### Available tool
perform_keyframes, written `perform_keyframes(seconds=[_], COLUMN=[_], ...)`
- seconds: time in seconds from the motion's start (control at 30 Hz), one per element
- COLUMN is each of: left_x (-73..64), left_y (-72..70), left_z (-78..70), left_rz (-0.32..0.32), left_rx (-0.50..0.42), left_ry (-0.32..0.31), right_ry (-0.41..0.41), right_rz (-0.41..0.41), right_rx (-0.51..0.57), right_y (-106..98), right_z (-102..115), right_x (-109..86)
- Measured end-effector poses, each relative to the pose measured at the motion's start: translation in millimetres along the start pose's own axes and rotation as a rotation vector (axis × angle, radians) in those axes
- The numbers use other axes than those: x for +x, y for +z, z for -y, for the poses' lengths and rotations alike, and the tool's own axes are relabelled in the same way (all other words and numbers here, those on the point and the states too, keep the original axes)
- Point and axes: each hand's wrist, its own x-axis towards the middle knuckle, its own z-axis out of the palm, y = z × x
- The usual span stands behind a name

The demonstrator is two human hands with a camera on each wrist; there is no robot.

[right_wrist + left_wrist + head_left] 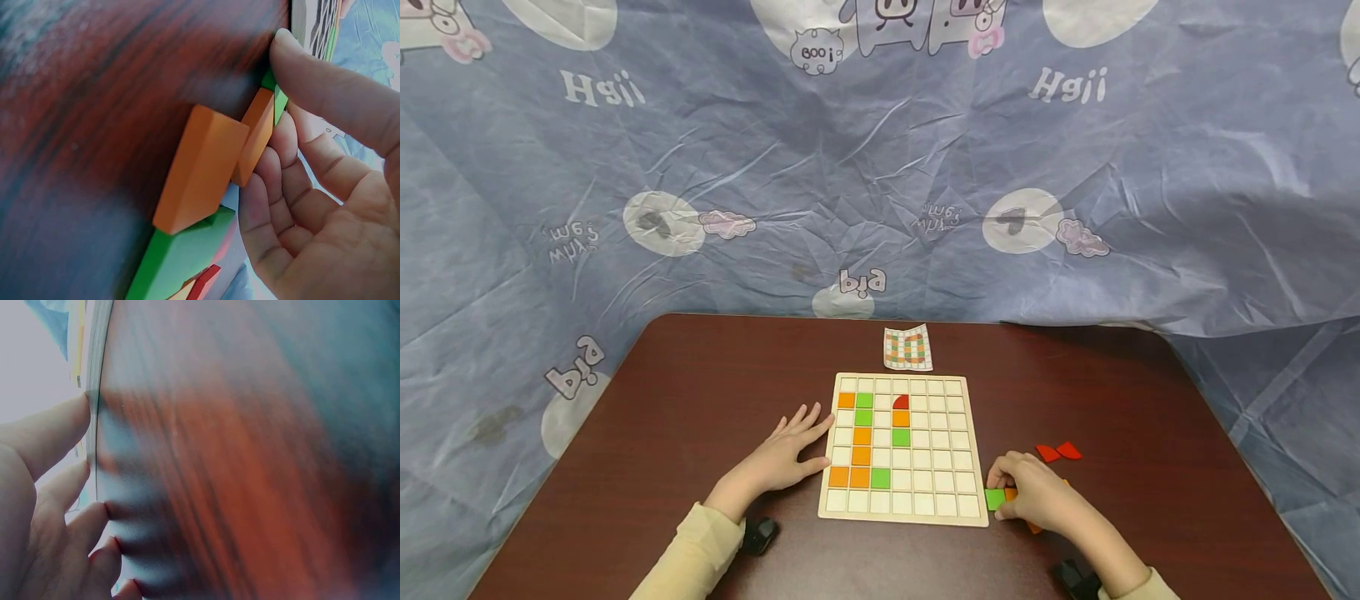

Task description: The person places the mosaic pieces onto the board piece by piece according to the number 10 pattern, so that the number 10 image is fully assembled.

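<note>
A pale wooden grid board (pixel 934 504) lies on the table, with several orange, green and red pieces in its cells. My left hand (pixel 782 454) rests on the table, fingers spread, thumb and fingertips right at the board's left edge; the left wrist view shows its fingers (pixel 59 481) along that edge. Beside the board's lower right corner, my right hand (pixel 1037 492) pinches a green square tile (pixel 994 499) between thumb and fingers. Right against that tile is an orange tile (pixel 256 137), partly under the hand. Another orange tile (pixel 200 169) and a green one (pixel 184 256) lie nearby.
Beyond the board lies a small paper card (pixel 907 348) printed with a coloured grid pattern. Two red quarter-round pieces (pixel 1069 451) lie past my right hand. A patterned grey-blue cloth (pixel 880 167) hangs behind the dark wooden table (pixel 737 367).
</note>
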Motion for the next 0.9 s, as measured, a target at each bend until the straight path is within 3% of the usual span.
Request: perform_keyframes(seconds=[0.47,0.73,0.9], left_x=[0.5,1.2,1.1], left_y=[-0.2,2.4,0.9], left_z=[0.3,3.5,2.8], left_rz=[0.006,0.000,-0.002], left_rx=[0.003,0.013,0.008], left_ry=[0.001,0.002,0.010], right_ry=[-0.005,-0.021,0.014], right_rz=[0.022,0.047,0.048], right_rx=[0.027,0.133,0.203], right_y=[-3.7,-8.0,-14.9], right_z=[-1.9,-7.9,-10.7], right_x=[1.7,2.0,3.6])
